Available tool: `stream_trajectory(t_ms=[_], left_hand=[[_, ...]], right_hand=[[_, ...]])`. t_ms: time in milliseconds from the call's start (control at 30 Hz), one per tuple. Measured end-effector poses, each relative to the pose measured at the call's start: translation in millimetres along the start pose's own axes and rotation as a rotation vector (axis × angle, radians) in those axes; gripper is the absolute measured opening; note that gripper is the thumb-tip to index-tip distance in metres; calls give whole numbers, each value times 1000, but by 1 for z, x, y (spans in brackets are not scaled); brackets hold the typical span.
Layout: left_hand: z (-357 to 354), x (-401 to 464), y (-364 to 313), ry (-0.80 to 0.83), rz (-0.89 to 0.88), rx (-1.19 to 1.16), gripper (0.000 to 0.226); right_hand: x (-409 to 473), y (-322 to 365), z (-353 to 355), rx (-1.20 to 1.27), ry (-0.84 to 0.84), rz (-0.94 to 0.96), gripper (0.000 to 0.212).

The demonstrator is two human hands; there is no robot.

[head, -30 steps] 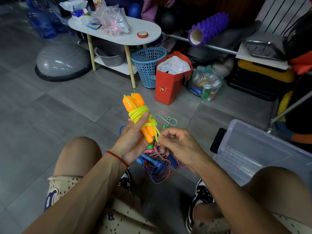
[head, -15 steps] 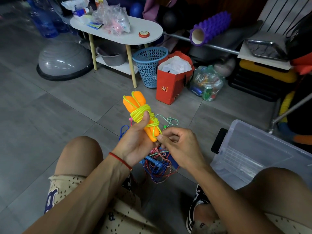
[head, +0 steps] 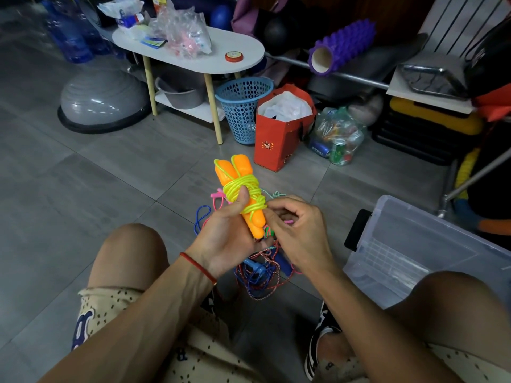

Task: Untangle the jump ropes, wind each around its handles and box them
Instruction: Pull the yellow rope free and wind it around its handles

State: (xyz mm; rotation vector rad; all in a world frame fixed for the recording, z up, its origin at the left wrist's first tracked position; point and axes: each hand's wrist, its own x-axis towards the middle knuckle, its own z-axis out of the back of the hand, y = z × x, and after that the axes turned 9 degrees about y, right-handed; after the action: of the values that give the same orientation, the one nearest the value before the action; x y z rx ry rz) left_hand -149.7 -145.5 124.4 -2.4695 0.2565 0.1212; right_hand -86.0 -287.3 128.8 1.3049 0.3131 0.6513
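Note:
My left hand (head: pixel 225 236) grips a pair of orange jump-rope handles (head: pixel 237 172) held upright, its thumb pressing on the yellow-green rope (head: pixel 244 190) wound around them. My right hand (head: pixel 297 230) sits just right of the handles' lower end, fingers curled and pinching at the rope's end there; the exact contact is hidden by the fingers. Beneath both hands a tangle of other ropes (head: pixel 262 277) lies on the floor: blue handles, red-and-white cord, pink and teal strands. A clear plastic box (head: pixel 431 244) stands open at the right.
My knees flank the pile. Ahead stand a red paper bag (head: pixel 279 139), a blue mesh basket (head: pixel 242 106), a white oval side table (head: pixel 193 53), a grey balance dome (head: pixel 102 98) and a bag of cans (head: pixel 337 139). A black phone (head: pixel 356 230) leans against the box.
The wound orange bundle has tilted slightly and my left thumb has slid up onto the coils. My right hand has moved closer to the handles' lower end.

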Motion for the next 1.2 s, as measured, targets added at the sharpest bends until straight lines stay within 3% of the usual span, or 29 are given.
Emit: stream_trajectory(t_ms=[200, 333, 500, 667, 767, 900, 967, 1067, 1200], left_hand=[[5, 3, -4, -22, 17, 104, 45], [12, 11, -7, -58, 5, 94, 24], [6, 24, -10, -98, 67, 144, 14], [-8, 52, -9, -39, 207, 230, 23], [-14, 80, -8, -6, 307, 269, 42], [-8, 126, -3, -64, 426, 302, 60], [-2, 150, -1, -171, 469, 437, 58], [19, 187, -6, -363, 500, 848, 42], [76, 229, -13, -355, 556, 1328, 34]], right_hand=[[9, -10, 16, -134, 153, -89, 5], [12, -12, 33, -276, 253, -157, 11], [16, -6, 49, 89, 174, -360, 15], [36, -2, 58, 131, 256, -456, 24], [57, -2, 72, 191, 322, -533, 30], [90, -23, 95, 181, 330, -624, 29], [112, -47, 108, 184, 339, -697, 31], [143, -104, 128, 106, 293, -788, 28], [159, -201, 134, 290, 249, -835, 30]])
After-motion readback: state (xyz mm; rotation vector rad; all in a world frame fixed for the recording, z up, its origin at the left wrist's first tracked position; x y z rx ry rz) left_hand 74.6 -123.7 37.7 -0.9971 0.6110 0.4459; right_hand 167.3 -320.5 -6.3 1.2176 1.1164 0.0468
